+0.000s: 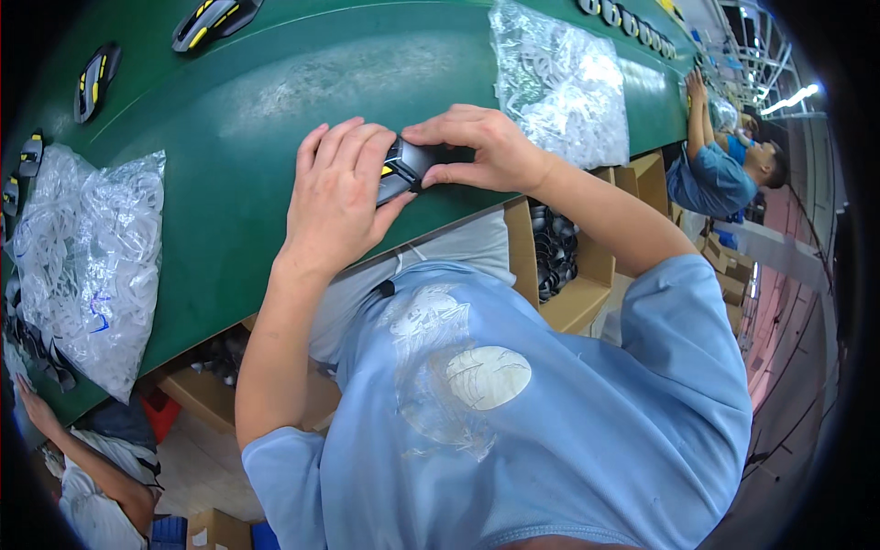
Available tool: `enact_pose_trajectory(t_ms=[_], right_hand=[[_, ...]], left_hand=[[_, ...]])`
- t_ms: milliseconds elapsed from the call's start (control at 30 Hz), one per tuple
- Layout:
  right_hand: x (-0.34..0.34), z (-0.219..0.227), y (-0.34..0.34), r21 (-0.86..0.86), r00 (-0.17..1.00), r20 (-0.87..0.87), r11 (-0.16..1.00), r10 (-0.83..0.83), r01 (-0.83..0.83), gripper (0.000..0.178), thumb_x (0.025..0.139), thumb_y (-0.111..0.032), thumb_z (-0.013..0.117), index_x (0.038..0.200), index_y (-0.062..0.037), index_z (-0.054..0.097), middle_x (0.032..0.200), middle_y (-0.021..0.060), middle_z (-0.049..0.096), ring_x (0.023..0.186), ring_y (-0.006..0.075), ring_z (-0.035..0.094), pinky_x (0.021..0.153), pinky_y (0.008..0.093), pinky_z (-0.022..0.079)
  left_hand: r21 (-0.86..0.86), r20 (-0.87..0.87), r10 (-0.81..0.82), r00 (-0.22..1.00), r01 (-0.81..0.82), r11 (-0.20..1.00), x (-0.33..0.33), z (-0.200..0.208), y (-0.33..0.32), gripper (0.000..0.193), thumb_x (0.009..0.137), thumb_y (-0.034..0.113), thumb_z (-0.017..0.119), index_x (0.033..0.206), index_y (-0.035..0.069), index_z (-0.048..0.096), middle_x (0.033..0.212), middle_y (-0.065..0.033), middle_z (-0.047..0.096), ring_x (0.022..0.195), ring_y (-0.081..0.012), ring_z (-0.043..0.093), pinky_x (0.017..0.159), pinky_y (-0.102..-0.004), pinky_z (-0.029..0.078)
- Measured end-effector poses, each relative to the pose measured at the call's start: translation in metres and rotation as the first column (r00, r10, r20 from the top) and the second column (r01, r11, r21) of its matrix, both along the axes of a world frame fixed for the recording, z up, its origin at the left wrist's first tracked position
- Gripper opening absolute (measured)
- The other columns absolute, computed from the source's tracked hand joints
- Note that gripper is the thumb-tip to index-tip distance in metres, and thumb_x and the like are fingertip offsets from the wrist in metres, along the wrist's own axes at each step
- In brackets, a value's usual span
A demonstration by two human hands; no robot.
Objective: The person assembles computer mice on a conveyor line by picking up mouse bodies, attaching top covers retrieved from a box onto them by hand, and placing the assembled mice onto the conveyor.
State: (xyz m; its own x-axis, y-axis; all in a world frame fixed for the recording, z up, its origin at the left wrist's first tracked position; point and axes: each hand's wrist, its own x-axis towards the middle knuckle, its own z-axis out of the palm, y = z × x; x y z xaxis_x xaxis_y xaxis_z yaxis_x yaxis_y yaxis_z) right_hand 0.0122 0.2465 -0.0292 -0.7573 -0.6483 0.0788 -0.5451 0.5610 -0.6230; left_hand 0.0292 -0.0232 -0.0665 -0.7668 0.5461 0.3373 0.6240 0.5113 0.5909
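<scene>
Gripping a grey, yellow-striped casing (414, 158) at the near edge of the green bench (220, 165), toward eleven o'clock from the blue shirt (568, 394). Covering its left side with the left hand (341, 188), fingers bent over it; pinching its right end between thumb and fingers of the right hand (490, 147). Around that casing, showing similar casings (96, 82) at ten o'clock, a clear bag (92, 266) between eight and nine, another bag (564, 87) at two, and a cardboard box (576, 310) at four.
</scene>
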Motion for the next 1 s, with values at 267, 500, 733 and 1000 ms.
enact_pose_trajectory(t_ms=[267, 500, 733, 1000], right_hand=[[-0.003, -0.011, 0.000, 0.016, 0.995, -0.095, 1.000, 0.003, -0.002, 0.054, 0.085, -0.030, 0.092, 0.132, -0.0072, 0.077, 0.128, 0.0071, 0.080, 0.098, 0.0288, 0.072, 0.090, 0.0393, 0.060], [0.003, -0.008, 0.002, -0.035, 0.995, 0.045, 0.995, -0.094, 0.096, 0.044, 0.086, -0.027, 0.093, 0.124, -0.0094, 0.081, 0.121, 0.0068, 0.081, 0.090, 0.0244, 0.071, 0.081, 0.0368, 0.061], [-0.028, 0.038, -0.028, 0.425, 0.849, 0.462, 0.904, -0.255, 0.041, 0.046, 0.096, -0.048, 0.084, 0.087, -0.0035, 0.077, 0.077, 0.0049, 0.069, 0.074, 0.0160, 0.063, 0.067, 0.0315, 0.050], [-0.071, 0.054, -0.055, 0.428, 0.725, 0.670, 0.881, -0.159, -0.202, 0.053, 0.102, -0.051, 0.076, 0.081, -0.0019, 0.075, 0.074, 0.0059, 0.072, 0.069, 0.0167, 0.066, 0.064, 0.0350, 0.050]], left_hand=[[-0.007, -0.063, 0.050, 0.997, -0.051, 0.999, -0.004, -0.001, 0.006, 0.067, 0.083, 0.042, 0.089, 0.137, 0.009, 0.065, 0.134, -0.0111, 0.067, 0.130, -0.0353, 0.059, 0.115, -0.0527, 0.039], [0.016, -0.055, 0.117, 0.992, -0.117, 0.993, -0.001, 0.002, 0.013, 0.054, 0.083, 0.041, 0.090, 0.126, 0.012, 0.073, 0.125, -0.0070, 0.070, 0.125, -0.0316, 0.061, 0.113, -0.0502, 0.041], [0.029, -0.076, 0.140, 0.987, -0.138, 0.990, 0.004, -0.002, 0.012, 0.050, 0.082, 0.037, 0.089, 0.124, 0.014, 0.075, 0.124, -0.0058, 0.069, 0.125, -0.0305, 0.061, 0.113, -0.0497, 0.041], [0.038, -0.059, 0.116, 0.992, -0.114, 0.993, 0.003, -0.001, 0.014, 0.048, 0.082, 0.038, 0.089, 0.122, 0.013, 0.074, 0.124, -0.0055, 0.069, 0.126, -0.0302, 0.060, 0.115, -0.0499, 0.039]])
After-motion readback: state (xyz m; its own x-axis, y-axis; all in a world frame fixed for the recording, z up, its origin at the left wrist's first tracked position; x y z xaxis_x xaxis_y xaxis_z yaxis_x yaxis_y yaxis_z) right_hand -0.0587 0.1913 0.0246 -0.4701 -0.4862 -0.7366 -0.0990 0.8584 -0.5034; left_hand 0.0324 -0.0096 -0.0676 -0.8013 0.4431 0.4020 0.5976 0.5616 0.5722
